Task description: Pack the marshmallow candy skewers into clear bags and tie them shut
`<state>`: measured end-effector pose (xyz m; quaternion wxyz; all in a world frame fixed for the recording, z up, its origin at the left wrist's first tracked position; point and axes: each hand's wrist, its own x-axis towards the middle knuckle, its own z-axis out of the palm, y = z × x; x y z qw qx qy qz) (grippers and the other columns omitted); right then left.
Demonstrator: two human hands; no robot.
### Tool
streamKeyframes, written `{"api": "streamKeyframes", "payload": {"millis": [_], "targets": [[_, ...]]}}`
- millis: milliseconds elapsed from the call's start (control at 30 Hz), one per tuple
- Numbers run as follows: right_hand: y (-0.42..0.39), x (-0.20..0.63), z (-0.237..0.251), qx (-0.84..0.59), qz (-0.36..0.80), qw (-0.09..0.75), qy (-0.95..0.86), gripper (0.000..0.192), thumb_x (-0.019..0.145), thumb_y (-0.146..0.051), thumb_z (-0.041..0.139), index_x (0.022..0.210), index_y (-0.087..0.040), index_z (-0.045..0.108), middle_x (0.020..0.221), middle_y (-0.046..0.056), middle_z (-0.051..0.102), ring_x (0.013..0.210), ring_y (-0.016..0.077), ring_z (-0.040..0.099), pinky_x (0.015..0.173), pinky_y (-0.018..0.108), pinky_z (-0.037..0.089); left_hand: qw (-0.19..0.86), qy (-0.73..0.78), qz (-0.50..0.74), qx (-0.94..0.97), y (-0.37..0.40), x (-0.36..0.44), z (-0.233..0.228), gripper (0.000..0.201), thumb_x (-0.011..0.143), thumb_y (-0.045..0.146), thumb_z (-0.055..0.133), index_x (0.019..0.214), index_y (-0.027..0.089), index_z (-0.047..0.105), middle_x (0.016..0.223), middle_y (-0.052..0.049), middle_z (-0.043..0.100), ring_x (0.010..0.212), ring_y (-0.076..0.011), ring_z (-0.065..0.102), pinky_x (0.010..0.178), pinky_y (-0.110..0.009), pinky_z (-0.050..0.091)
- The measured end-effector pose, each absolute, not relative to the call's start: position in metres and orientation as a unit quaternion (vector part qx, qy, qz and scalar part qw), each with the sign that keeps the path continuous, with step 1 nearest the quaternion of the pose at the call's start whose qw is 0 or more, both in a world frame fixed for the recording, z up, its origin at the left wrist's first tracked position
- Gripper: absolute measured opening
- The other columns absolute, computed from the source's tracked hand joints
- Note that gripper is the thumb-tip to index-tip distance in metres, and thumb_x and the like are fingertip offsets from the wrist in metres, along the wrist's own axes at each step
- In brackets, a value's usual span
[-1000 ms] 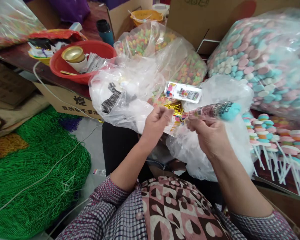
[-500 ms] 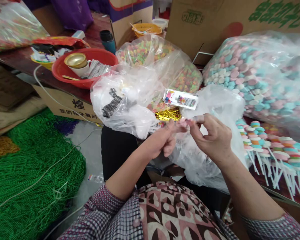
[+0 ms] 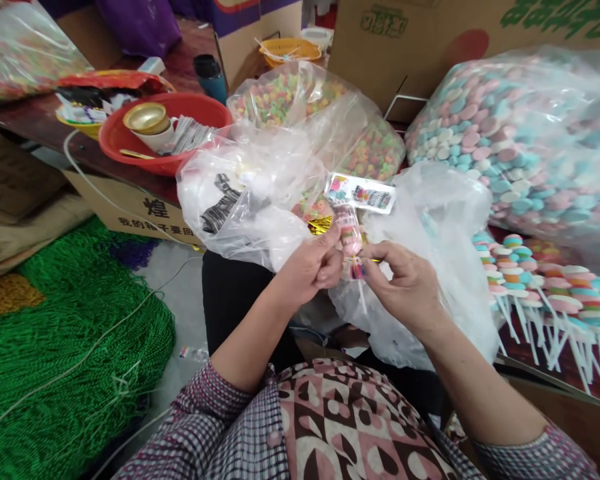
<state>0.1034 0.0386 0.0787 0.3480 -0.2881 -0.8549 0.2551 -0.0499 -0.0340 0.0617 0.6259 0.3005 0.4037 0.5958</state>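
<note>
left hand (image 3: pixel 307 267) pinches the wrapped lollipop (image 3: pixel 351 237) at its neck, upright between both hands | right hand (image 3: pixel 405 287) pinches a gold tie (image 3: pixel 367 260) at the stick | clear bag (image 3: pixel 430 267) just behind | lollipops (image 3: pixel 540 287) far right

Single head-worn view, facing forward and down, close above lap

Legible text from my position is limited; the brown cardboard box (image 3: pixel 130 207) below the desk edge, left of my knees, carries one large black Chinese character, 煌, above a smaller black line beginning 我的箱子要回; the big carton (image 3: pixel 480 40) at the back bears green print, too cropped to read; the printed card (image 3: pixel 361 192) shows pictures, its lettering too small to read.
</note>
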Motion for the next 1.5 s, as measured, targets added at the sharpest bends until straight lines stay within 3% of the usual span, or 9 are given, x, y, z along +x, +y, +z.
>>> {"api": "streamKeyframes", "payload": {"millis": [67,200,300,500,633,767,1067,1267,1500], "targets": [[0.038,0.103,0.074,-0.304,0.296,0.342,-0.839,0.010,0.084,-0.025,0.059,0.078,-0.024,0.066,0.073,0.000,0.070,0.066,0.0166,0.064,0.065,0.030,0.049,0.612,0.387,0.602,0.336,-0.036,-0.055,0.063,0.025,0.083,0.040,0.062,0.093,0.019,0.070,0.040,0.010,0.033,0.033,-0.0042,0.020,0.038,-0.020,0.020],[0.044,0.105,0.069,-0.337,0.347,0.354,-0.801,0.010,0.085,-0.028,0.062,0.078,-0.023,0.067,0.078,0.000,0.072,0.071,0.0170,0.065,0.070,0.031,0.051,0.485,0.502,0.493,0.519,-0.038,-0.051,0.059,0.015,0.075,0.021,0.059,0.076,0.020,0.074,0.062,0.000,0.063,0.056,-0.0113,0.051,0.057,-0.025,0.041],[0.044,0.107,0.066,-0.346,0.384,0.354,-0.780,0.009,0.085,-0.029,0.064,0.080,-0.023,0.069,0.080,0.000,0.072,0.075,0.0174,0.065,0.072,0.032,0.051,0.354,0.618,0.458,0.533,-0.035,-0.042,0.052,0.013,0.076,0.019,0.058,0.069,0.020,0.070,0.060,0.000,0.058,0.061,-0.0132,0.050,0.061,-0.026,0.039],[0.035,0.111,0.059,-0.345,0.473,0.371,-0.720,0.010,0.084,-0.032,0.065,0.084,-0.022,0.070,0.080,0.000,0.071,0.074,0.0158,0.063,0.071,0.030,0.049,0.610,0.416,0.573,0.356,-0.032,-0.038,0.053,0.024,0.089,0.039,0.054,0.097,0.019,0.064,0.064,0.004,0.050,0.044,-0.0064,0.035,0.044,-0.023,0.028],[0.032,0.112,0.052,-0.365,0.557,0.361,-0.653,0.014,0.079,-0.034,0.068,0.075,-0.021,0.068,0.069,-0.001,0.064,0.064,0.0137,0.055,0.063,0.028,0.045,0.538,0.423,0.613,0.395,-0.031,-0.030,0.051,0.023,0.087,0.041,0.065,0.096,0.020,0.066,0.067,0.004,0.051,0.053,-0.0070,0.041,0.050,-0.022,0.034],[0.034,0.112,0.046,-0.381,0.626,0.368,-0.573,0.020,0.073,-0.035,0.072,0.063,-0.020,0.063,0.058,-0.004,0.053,0.055,0.0108,0.044,0.054,0.025,0.038,0.411,0.465,0.609,0.494,-0.027,-0.021,0.046,0.018,0.085,0.036,0.070,0.088,0.019,0.069,0.082,-0.001,0.061,0.075,-0.0116,0.054,0.072,-0.025,0.045],[0.032,0.118,0.041,-0.415,0.561,0.411,-0.586,0.016,0.081,-0.036,0.068,0.077,-0.020,0.067,0.069,-0.002,0.063,0.064,0.0128,0.055,0.064,0.027,0.044,0.534,0.464,0.606,0.364,-0.025,-0.016,0.034,0.037,0.089,0.050,0.062,0.112,0.022,0.065,0.072,0.003,0.057,0.057,-0.0082,0.049,0.057,-0.023,0.042],[0.030,0.118,0.034,-0.425,0.505,0.408,-0.632,0.011,0.082,-0.031,0.064,0.079,-0.020,0.066,0.074,-0.001,0.065,0.068,0.0138,0.057,0.067,0.029,0.045,0.564,0.454,0.587,0.363,-0.024,-0.017,0.039,0.036,0.077,0.032,0.074,0.109,0.018,0.064,0.077,0.003,0.061,0.061,-0.0078,0.052,0.059,-0.021,0.043],[0.032,0.125,0.032,-0.385,0.564,0.357,-0.637,0.020,0.082,-0.038,0.070,0.093,-0.021,0.067,0.085,0.001,0.069,0.078,0.0162,0.061,0.076,0.032,0.050,0.500,0.544,0.550,0.390,-0.022,-0.019,0.035,0.045,0.082,0.022,0.061,0.127,0.017,0.060,0.068,0.005,0.057,0.059,-0.0092,0.055,0.060,-0.023,0.043]]}}
